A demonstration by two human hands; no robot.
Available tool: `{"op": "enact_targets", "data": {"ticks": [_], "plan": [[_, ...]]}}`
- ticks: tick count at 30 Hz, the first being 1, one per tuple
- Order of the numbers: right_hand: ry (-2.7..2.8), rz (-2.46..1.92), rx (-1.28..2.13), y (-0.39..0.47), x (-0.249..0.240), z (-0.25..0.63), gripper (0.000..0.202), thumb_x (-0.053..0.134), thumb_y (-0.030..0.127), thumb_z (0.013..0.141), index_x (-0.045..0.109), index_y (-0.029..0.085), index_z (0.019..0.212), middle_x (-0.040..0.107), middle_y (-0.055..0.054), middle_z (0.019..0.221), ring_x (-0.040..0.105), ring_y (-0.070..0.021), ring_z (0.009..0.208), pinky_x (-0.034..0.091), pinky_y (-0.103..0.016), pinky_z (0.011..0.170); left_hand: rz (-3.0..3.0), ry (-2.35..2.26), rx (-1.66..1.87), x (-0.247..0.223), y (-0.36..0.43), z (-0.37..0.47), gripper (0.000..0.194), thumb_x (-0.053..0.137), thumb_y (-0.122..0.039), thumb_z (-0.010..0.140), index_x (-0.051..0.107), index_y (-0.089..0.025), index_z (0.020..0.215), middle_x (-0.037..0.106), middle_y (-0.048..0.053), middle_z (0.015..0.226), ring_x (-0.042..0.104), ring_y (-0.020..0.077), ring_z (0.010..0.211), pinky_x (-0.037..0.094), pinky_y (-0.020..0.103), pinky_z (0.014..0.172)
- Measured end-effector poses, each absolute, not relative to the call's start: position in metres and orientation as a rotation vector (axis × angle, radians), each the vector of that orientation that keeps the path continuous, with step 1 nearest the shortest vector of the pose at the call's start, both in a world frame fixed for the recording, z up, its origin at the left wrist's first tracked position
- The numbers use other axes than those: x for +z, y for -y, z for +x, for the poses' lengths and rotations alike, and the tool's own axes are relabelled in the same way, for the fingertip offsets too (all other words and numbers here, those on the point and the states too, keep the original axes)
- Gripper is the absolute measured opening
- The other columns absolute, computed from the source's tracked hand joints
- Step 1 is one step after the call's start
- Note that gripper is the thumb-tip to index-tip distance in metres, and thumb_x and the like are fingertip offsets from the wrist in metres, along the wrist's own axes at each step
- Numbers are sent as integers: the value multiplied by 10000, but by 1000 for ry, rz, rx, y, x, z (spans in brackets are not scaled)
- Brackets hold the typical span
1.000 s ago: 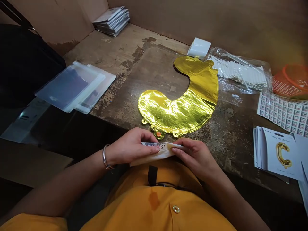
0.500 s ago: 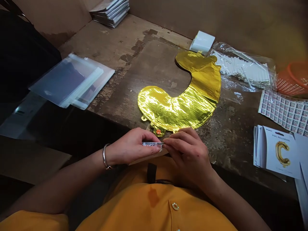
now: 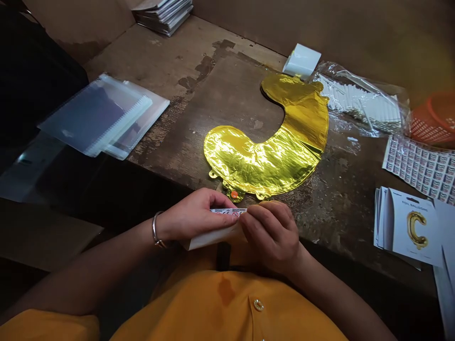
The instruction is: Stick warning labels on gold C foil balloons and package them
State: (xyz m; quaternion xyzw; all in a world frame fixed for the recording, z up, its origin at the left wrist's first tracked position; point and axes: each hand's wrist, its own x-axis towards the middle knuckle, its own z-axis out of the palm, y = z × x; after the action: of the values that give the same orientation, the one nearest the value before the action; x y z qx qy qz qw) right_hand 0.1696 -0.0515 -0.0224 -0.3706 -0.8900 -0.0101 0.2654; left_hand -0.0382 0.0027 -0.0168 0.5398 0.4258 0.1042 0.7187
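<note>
A folded white card (image 3: pixel 209 238) with small printed symbols along its top is held at the table's front edge. My left hand (image 3: pixel 194 215) grips its left part, thumb on top. The fingers of my right hand (image 3: pixel 272 232) are closed on its right end. Just beyond my hands, a flat gold foil balloon (image 3: pixel 263 163), curved like a C, lies on the table, with small tabs and an orange dot at its near edge.
Clear plastic sleeves (image 3: pixel 95 113) lie at the left edge of the table (image 3: pixel 220 90). Toward the right are a bag of white sticks (image 3: pixel 366 104), an orange basket (image 3: pixel 433 118), a sticker sheet (image 3: pixel 423 166) and printed balloon cards (image 3: pixel 414 227). A paper stack (image 3: pixel 163 14) stands at the back.
My right hand has shifted slightly down, and its fingers have curled in more. More of the white card shows below my left hand.
</note>
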Motion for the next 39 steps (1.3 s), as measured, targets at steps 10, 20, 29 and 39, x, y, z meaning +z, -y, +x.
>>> {"op": "enact_targets", "data": {"ticks": [10,20,29,39], "plan": [[2206,-1280,287,40,-4,162,172,674,191,835,661,211,1005,712,-42,925,581,-196,860,480,-369,814,1194,-923,229,-13,-3,-38,229,671,-363,779,714,-158,872,712,8,848,620,146,777,467,226,686],[2263,-1150,17,49,-17,165,218,681,119,809,640,183,1013,726,-40,945,583,-210,878,441,-371,793,1169,-923,243,-16,-2,-39,245,669,-390,793,710,-162,874,706,-2,840,597,128,755,455,219,684],[2308,-1120,-51,50,-19,159,175,632,99,809,605,159,970,676,-76,903,567,-222,866,457,-376,798,1165,-931,258,-18,-2,-38,263,671,-401,783,702,-152,863,700,2,834,589,127,740,447,221,673],[2167,-1302,500,40,-4,164,133,677,200,835,634,213,960,699,-26,912,594,-178,859,475,-349,806,1240,-909,289,-14,-2,-38,242,640,-378,802,699,-149,853,703,9,836,606,136,765,453,219,685]]}}
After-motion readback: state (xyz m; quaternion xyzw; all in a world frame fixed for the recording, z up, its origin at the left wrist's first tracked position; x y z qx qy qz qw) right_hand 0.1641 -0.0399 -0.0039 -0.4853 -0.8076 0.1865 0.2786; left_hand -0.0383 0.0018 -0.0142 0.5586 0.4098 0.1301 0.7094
